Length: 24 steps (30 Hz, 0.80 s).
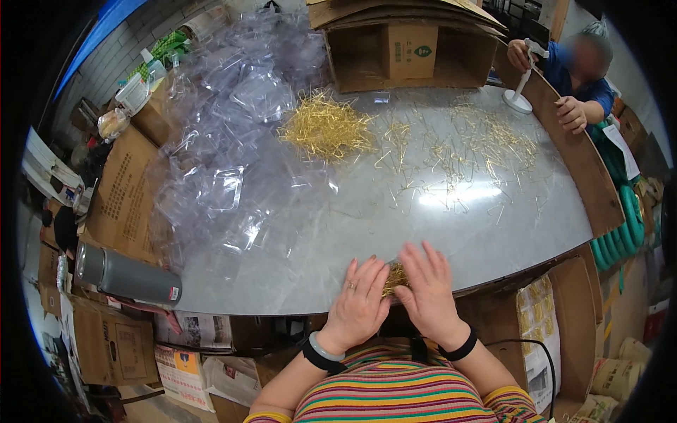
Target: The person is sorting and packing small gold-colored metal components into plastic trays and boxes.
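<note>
Near the front edge of the grey table, a small bunch of gold wire pieces (395,278) lies between my two hands. My left hand (358,297) rests along its left side, with fingers stretched out and palm down. On the other side is my right hand (430,292), its fingers extended and slightly blurred, the thumb by the bunch. Parts of the bunch are hidden under the hands. Farther off, a heaped pile of gold wire hooks (328,127) sits left of the middle. Many loose gold hooks (486,144) are scattered to its right.
Clear plastic packs (240,148) cover the table's left side. A grey bottle (130,275) lies at the left edge. An open cardboard box (451,60) stands at the back, and a cardboard strip (589,166) borders the right. Another person there grips a white stand (518,99).
</note>
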### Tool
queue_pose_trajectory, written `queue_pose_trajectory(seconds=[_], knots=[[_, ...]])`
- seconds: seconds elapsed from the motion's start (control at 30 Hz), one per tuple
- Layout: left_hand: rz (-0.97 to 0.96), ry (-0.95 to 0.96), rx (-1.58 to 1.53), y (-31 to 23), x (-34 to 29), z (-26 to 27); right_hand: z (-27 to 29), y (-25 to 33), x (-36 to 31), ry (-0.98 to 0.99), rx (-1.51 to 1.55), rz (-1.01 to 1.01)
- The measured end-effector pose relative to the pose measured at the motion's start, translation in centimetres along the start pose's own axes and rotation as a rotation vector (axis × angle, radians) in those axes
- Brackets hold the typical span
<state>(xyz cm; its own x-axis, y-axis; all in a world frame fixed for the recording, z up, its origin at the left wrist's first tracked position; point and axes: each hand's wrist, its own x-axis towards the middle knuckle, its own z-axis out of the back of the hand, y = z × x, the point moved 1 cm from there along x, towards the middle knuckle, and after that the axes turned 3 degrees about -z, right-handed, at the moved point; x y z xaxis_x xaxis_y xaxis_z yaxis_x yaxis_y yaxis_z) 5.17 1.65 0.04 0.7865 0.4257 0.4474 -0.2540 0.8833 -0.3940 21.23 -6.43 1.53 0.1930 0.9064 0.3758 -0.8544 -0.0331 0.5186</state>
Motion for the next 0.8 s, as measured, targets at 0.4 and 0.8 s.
queue_pose_trajectory(seconds=[0.4,0.8], knots=[[0.081,-0.084,-0.351,0.5,-0.4,1.1,0.2,-0.6,0.3,0.109,0.029,0.081],[-0.008,-0.005,-0.211,0.6,-0.6,0.7,0.6,-2.5,1.7,0.155,0.374,-0.072]])
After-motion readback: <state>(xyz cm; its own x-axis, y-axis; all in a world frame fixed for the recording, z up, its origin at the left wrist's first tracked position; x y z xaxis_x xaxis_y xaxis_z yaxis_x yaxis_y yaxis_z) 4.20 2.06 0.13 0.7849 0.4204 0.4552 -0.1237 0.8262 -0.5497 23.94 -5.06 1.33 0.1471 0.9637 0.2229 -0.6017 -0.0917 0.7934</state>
